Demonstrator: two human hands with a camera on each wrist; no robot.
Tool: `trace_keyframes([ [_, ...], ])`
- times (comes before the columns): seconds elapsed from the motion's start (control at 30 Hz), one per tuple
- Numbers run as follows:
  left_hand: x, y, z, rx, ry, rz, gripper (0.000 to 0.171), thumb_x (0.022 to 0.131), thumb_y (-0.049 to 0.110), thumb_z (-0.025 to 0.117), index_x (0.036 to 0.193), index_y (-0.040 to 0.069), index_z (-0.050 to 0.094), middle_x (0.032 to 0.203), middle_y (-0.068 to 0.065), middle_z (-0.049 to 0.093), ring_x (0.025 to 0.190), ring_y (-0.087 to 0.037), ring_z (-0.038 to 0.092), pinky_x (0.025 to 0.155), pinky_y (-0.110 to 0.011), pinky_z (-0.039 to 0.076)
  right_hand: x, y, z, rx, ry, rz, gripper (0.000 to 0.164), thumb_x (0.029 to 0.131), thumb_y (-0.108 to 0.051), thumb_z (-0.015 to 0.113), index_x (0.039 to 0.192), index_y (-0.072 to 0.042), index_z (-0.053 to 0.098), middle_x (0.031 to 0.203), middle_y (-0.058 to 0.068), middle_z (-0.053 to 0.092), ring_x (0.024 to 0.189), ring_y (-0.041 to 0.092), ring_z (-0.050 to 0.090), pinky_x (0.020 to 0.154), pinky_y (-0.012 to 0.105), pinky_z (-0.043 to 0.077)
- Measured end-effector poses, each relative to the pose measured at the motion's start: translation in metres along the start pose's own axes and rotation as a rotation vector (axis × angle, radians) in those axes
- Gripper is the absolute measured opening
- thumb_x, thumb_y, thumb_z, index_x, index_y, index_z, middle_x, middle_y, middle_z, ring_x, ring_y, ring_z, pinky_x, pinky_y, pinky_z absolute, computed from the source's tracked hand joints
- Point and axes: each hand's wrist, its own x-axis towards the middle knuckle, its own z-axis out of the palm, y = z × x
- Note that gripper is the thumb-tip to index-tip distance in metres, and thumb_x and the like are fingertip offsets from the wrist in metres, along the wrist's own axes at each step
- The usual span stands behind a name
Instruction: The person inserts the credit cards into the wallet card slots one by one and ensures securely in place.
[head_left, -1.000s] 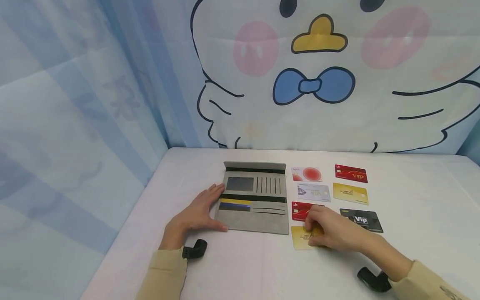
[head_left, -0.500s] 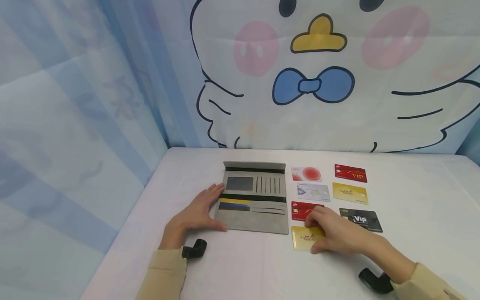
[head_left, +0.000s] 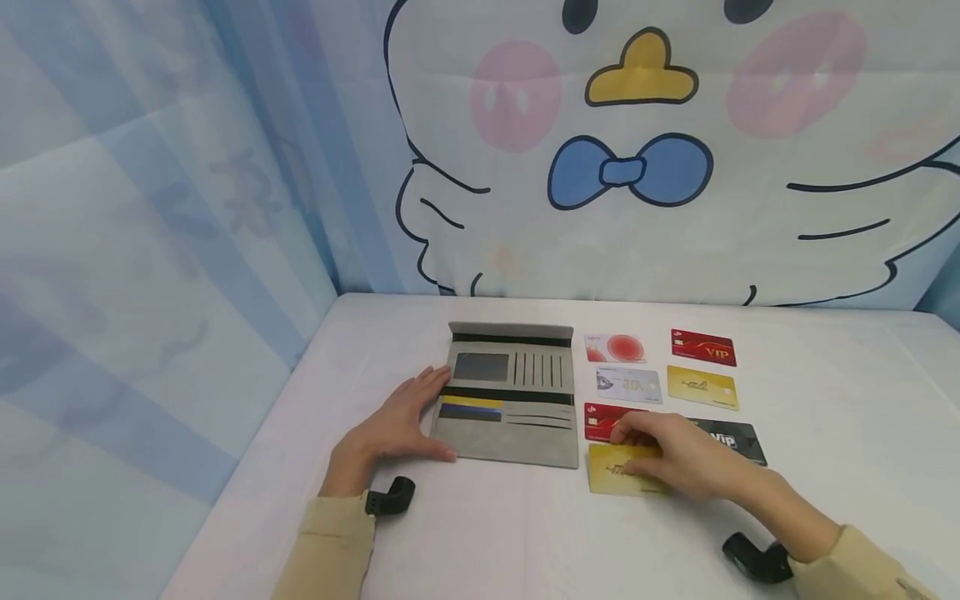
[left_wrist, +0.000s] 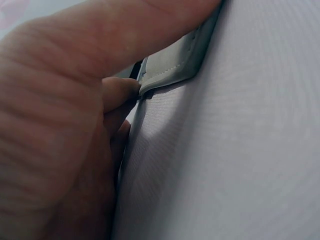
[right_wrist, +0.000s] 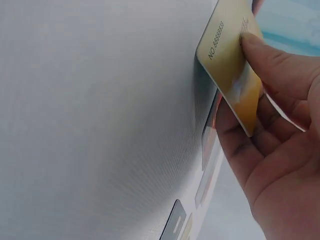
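Note:
An opened grey wallet (head_left: 510, 446) lies flat, with card slots and a window pocket facing up. My left hand (head_left: 397, 421) rests along its left side, fingers extended to the edge and thumb at the near left corner; the left wrist view shows fingertips right at the wallet's corner (left_wrist: 172, 62). With thumb on top and fingers beneath, my right hand (head_left: 690, 454) pinches a gold card (head_left: 609, 473). In the right wrist view this gold card (right_wrist: 227, 55) tilts up off the cloth. A red card (head_left: 600, 422) lies just beyond, partly hidden by the right hand.
Right of the wallet lie a pink-and-white card (head_left: 600, 348), a silver card (head_left: 628, 385), a red VIP card (head_left: 705, 348), another gold card (head_left: 702, 387) and a black Vip card (head_left: 738, 439). White cloth (head_left: 517, 542) covers the table; a printed curtain (head_left: 637, 250) hangs behind.
The near gold card lay flat under the right fingers; now it is pinched and raised, shifted slightly right and away. The right hand moved slightly right with it. The left hand stays put.

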Motion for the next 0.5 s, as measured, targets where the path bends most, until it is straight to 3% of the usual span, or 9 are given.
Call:
trace_keyframes([
  [0.23,0.0,0.0,0.001,-0.001,0.003,0.0,0.116,0.059,0.064,0.076,0.15,0.015,0.022,0.155,0.002,0.015,0.141,-0.015,0.004,0.113,-0.04,0.006,0.012,0.003,-0.007,0.112,0.012,-0.053,0.02,0.083,-0.022,0.071,0.099,-0.018,0.061,0.089,-0.006,0.058,0.081,0.015,0.054,0.069,0.022,0.049],
  [0.5,0.001,-0.002,0.002,0.001,0.008,0.015,0.117,0.059,0.066,0.074,0.15,0.014,0.022,0.154,0.001,0.016,0.141,-0.016,0.005,0.113,-0.04,0.006,0.043,0.0,-0.011,0.186,0.055,-0.067,0.02,0.084,-0.017,0.071,0.102,-0.015,0.061,0.094,-0.002,0.06,0.081,0.017,0.056,0.07,0.023,0.051],
])
